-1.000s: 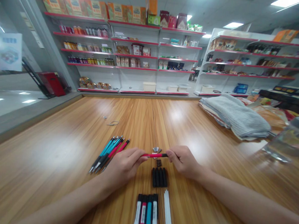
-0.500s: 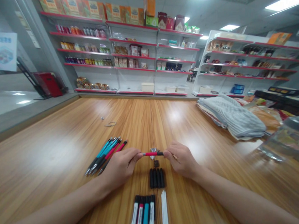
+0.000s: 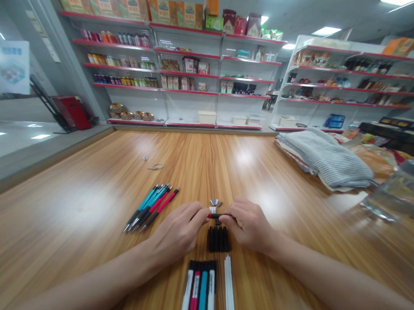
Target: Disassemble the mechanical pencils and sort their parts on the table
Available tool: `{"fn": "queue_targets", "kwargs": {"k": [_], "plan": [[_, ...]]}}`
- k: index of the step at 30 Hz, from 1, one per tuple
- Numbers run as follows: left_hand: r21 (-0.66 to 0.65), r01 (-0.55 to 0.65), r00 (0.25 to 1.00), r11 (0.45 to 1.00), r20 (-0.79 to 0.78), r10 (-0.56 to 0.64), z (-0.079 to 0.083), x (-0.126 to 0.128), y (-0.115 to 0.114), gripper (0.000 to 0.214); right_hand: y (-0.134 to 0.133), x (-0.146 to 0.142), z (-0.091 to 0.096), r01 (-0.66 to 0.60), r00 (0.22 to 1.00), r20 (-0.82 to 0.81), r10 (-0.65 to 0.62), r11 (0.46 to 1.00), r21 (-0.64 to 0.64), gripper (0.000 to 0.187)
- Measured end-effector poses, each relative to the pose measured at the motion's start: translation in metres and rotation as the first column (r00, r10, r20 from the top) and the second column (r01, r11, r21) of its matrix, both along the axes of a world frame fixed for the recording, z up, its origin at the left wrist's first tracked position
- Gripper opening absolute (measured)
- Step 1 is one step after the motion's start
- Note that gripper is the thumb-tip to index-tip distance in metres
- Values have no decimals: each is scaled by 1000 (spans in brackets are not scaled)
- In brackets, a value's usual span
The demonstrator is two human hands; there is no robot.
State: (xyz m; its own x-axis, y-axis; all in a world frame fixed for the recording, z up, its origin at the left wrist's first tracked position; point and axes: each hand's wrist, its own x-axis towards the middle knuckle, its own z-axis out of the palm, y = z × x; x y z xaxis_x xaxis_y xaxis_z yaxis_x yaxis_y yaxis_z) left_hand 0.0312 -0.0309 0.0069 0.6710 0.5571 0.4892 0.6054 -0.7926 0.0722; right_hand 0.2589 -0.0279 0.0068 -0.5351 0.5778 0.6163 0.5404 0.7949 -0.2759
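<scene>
My left hand point(image 3: 178, 231) and my right hand point(image 3: 246, 224) meet over the wooden table point(image 3: 83, 203), both pinched on one red and black pen point(image 3: 216, 216) held level between them. Only a short stretch of the pen shows between the fingertips. Just beneath lie several black pen grips point(image 3: 218, 238) in a row. Nearer me lie pen barrels point(image 3: 199, 291) in white, red and blue, and thin white refills point(image 3: 230, 291) beside them. Small metal springs point(image 3: 214, 202) sit just beyond my fingers.
Several finished blue and red pens point(image 3: 152, 208) lie fanned to the left of my hands. A folded striped cloth point(image 3: 329, 159) and a clear container point(image 3: 399, 192) sit on the right. A small ring point(image 3: 156, 166) lies farther back. Shop shelves point(image 3: 184, 73) line the wall.
My hands have come closer together along the pen, so less of its red body shows. They have also dropped slightly toward the black grips.
</scene>
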Motion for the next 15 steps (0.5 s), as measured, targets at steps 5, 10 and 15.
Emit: {"fn": "queue_targets", "kwargs": {"k": [5, 10, 15], "plan": [[103, -2, 996, 995, -84, 10, 4, -2, 0, 14, -1, -1, -1, 9, 999, 47, -10, 1000, 19, 30], [114, -20, 991, 993, -127, 35, 3, -1, -1, 13, -1, -2, 1, 4, 998, 61, -8, 998, 57, 30], [55, -39, 990, 998, -130, 46, 3, 1, -2, 13, -2, -3, 2, 29, 998, 53, -33, 997, 77, 30]]}}
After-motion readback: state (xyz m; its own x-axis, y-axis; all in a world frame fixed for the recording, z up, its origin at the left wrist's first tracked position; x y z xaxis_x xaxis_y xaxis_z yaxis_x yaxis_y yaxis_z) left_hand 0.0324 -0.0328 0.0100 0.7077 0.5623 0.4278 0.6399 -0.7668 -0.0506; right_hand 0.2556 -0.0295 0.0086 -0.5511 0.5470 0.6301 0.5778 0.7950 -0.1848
